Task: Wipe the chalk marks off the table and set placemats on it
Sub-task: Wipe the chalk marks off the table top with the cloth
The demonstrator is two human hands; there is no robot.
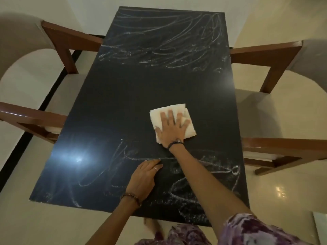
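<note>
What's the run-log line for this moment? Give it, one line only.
wiping | right hand flat on cloth | left hand braced on table | chalk marks remain | no placemats

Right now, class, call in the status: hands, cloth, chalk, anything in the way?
Right hand flat on cloth, mid-table. Left hand flat on table. Chalk left at far and near ends; middle clean. No placemats, nothing in the way.

This is looking like a home dining room. A dark rectangular table (134, 96) is standing on glossy cream floor tiles (276, 190), which are reflecting a ceiling light. Two upholstered chairs with brown wooden arms are sitting at it, one (30, 82) at nine o'clock, one (290, 96) at three o'clock. A plain pale wall (159, 2) is showing at twelve o'clock.
</note>
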